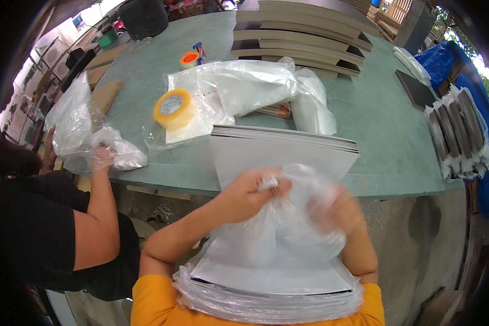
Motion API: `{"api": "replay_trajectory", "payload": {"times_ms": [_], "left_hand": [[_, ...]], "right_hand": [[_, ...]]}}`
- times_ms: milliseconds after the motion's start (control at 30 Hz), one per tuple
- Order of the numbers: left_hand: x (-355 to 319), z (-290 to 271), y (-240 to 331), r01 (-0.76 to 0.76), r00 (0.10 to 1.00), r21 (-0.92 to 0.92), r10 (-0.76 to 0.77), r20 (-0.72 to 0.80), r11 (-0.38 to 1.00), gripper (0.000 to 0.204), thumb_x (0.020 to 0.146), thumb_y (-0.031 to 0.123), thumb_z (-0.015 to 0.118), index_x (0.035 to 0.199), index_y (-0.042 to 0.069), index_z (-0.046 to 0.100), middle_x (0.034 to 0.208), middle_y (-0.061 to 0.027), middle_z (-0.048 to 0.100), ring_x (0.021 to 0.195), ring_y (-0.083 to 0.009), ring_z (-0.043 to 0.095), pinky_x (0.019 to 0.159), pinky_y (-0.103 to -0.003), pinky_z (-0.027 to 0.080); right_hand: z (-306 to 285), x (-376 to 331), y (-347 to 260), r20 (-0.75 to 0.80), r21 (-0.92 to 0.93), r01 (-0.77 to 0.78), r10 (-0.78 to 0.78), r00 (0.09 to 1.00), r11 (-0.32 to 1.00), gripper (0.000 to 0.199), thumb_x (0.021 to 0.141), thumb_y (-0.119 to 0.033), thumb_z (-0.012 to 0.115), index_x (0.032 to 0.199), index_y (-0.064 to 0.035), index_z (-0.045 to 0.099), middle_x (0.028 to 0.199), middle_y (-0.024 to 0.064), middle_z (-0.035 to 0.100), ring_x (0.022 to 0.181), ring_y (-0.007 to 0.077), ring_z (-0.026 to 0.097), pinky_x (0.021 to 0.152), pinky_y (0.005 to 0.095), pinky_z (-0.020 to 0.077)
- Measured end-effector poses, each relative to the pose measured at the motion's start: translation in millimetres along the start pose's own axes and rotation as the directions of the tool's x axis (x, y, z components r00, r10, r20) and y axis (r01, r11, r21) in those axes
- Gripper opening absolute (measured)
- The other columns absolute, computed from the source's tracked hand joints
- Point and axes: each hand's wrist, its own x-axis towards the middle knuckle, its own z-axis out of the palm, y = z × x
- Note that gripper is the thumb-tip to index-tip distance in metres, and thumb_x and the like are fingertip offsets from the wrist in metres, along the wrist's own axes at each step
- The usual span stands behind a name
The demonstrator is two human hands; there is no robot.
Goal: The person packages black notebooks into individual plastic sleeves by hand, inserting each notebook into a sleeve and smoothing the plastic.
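Bunched clear plastic point(266, 311) nearest cam, in loose folds round lower end of pale board stack point(288, 155), right up against orange shirt point(155, 299). Upper end of stack sloping away, reaching over near edge of desk point(377, 125). Pinched narrow in L grip point(252, 193): thin clear film point(304, 173), crumpled above middle of stack. On R side of same film, R grip point(337, 209), badly blurred (can't tell if wide, narrow or holding). Farther off on desk: yellow tape roll point(173, 108) on clear bags point(255, 84), w/ smaller orange-cored tape point(189, 60) just behind. Toward far side, tall pile of thick panels point(301, 41). Off R, row of wrapped dark boards point(459, 133). Off L, co-worker's hand point(104, 156) at another clear bag point(73, 117).
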Motion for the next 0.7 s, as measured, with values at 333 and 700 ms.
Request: {"api": "replay_trajectory", "payload": {"times_ms": [333, 700], "left_hand": [[-12, -28, 36, -0.087, 0.660, 0.040, 0.028, 0.750, 0.995, 0.014, 0.079, 0.013, 0.056, 0.086, 0.001, 0.054, 0.064, -0.0099, 0.053, 0.061, -0.0206, 0.052, 0.055, -0.030, 0.039], [-62, 27, 33, -0.557, 0.664, 0.728, -0.311, 0.680, 0.401, 0.014, 0.070, 0.003, 0.050, 0.082, -0.003, 0.051, 0.062, -0.0145, 0.057, 0.057, -0.0251, 0.060, 0.046, -0.035, 0.048]], "right_hand": [[-13, -17, -16, 0.689, -0.640, 0.306, 0.349, 0.636, 0.705, 0.033, 0.082, -0.028, 0.048, 0.072, 0.0033, 0.055, 0.064, 0.0153, 0.056, 0.056, 0.0306, 0.053, 0.051, 0.0375, 0.0433], [-46, -27, -20, 0.307, -0.499, 0.077, -0.093, 0.947, -0.863, 0.044, 0.071, -0.022, 0.052, 0.110, -0.0025, 0.048, 0.103, 0.0132, 0.050, 0.086, 0.0268, 0.052, 0.079, 0.0489, 0.0390]]}}
